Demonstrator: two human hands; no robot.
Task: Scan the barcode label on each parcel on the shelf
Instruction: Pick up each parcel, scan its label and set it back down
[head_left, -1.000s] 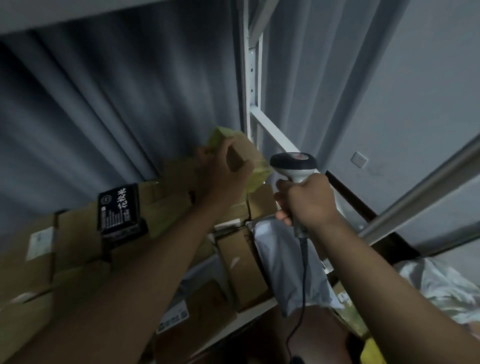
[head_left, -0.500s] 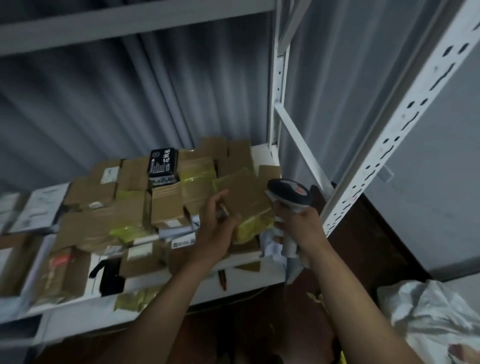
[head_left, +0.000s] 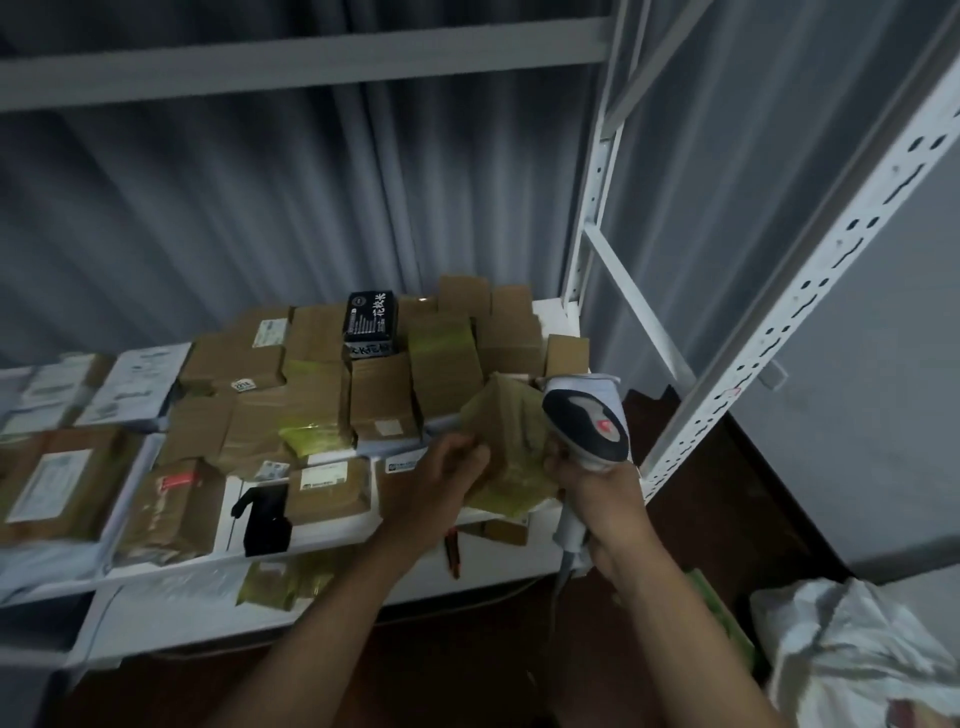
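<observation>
Item in hand: taped cardboard parcel (head_left: 506, 447), held above the shelf's (head_left: 332, 538) near right edge. My left hand (head_left: 441, 480) has fingers clamped on it; my right hand (head_left: 597, 486) grips the barcode scanner (head_left: 587, 421), touching the parcel. Step: scanning. Next, I judge: find its unseen label, aim.

- Your left hand (head_left: 441, 475) is bare: no glove, ring or band shows on it.
- Your right hand (head_left: 605, 493) is bare too.
- Both your forearms are uncovered; no sleeves show.
</observation>
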